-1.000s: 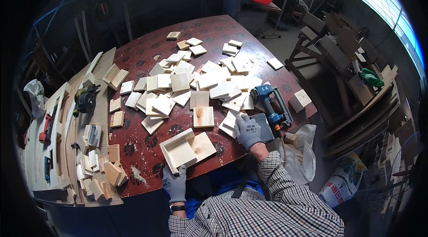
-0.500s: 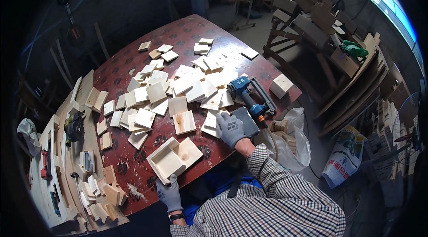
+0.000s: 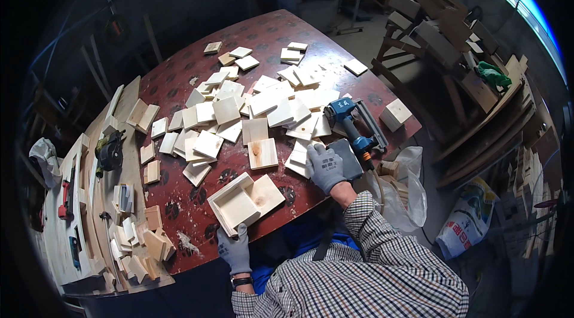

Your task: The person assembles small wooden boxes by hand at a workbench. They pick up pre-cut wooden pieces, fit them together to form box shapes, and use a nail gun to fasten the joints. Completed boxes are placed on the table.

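Observation:
My left hand (image 3: pixel 235 251), in a grey glove, grips the near corner of a small pale wooden box (image 3: pixel 232 203) at the table's front edge. The box is open-topped, and a flat board (image 3: pixel 266 193) lies against its right side. My right hand (image 3: pixel 326 168), gloved alike, is at the right end of the scattered boards, its fingers bent over a pale wooden board (image 3: pixel 298 165); its fingertips are partly hidden. Right beside that hand lies a dark grey block (image 3: pixel 347 159). A blue nail gun (image 3: pixel 353 125) rests on the table just beyond it.
Many loose square boards (image 3: pixel 227 111) cover the middle of the red table (image 3: pixel 185 72). A block stack (image 3: pixel 396 114) stands at its right corner. Offcuts and tools, including a dark power tool (image 3: pixel 110 151), lie on the left bench. A white sack (image 3: pixel 412 186) hangs near the right edge.
The whole view has shifted, so the table and things on it appear farther right and slightly higher. Both hands keep the same places on the box and at the boards.

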A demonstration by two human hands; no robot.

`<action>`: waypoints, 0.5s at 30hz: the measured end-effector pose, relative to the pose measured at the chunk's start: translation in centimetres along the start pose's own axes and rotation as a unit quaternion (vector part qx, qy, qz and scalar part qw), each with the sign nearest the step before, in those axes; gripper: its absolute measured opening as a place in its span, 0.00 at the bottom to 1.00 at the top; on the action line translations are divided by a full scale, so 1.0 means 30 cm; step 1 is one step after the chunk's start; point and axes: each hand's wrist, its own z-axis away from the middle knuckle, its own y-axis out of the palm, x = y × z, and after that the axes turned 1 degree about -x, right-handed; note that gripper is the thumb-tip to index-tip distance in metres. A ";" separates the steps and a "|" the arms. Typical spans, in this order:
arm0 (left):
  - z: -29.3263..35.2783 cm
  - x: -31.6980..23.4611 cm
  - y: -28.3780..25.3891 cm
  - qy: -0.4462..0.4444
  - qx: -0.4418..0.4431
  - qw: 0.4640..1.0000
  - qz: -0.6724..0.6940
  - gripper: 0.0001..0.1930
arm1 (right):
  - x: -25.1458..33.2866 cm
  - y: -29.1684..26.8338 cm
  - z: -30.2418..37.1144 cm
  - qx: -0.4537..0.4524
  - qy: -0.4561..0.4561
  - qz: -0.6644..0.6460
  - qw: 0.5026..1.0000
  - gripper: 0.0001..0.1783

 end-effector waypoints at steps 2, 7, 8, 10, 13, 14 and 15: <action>0.000 -0.006 -0.002 -0.007 0.010 1.000 0.004 0.35 | 0.000 -0.008 0.001 0.009 0.002 0.005 1.000 0.22; 0.000 0.010 0.010 0.001 0.001 1.000 0.004 0.35 | -0.003 -0.007 0.001 0.013 0.005 0.005 1.000 0.22; 0.000 0.013 0.011 0.002 -0.001 1.000 0.002 0.34 | -0.004 -0.005 0.001 0.013 0.004 0.007 1.000 0.22; -0.002 0.011 0.012 0.005 0.000 1.000 -0.006 0.34 | -0.008 -0.004 0.002 0.022 0.009 0.012 1.000 0.24; -0.001 0.021 0.021 0.018 -0.022 1.000 -0.006 0.33 | -0.005 0.012 -0.003 0.025 0.004 0.024 0.999 0.25; 0.002 0.024 0.021 0.023 -0.034 0.999 -0.004 0.32 | -0.004 0.011 -0.001 0.029 0.005 0.021 0.999 0.25; 0.001 0.019 0.013 0.006 -0.022 1.000 0.005 0.34 | 0.005 -0.004 0.000 0.033 0.004 0.017 0.999 0.24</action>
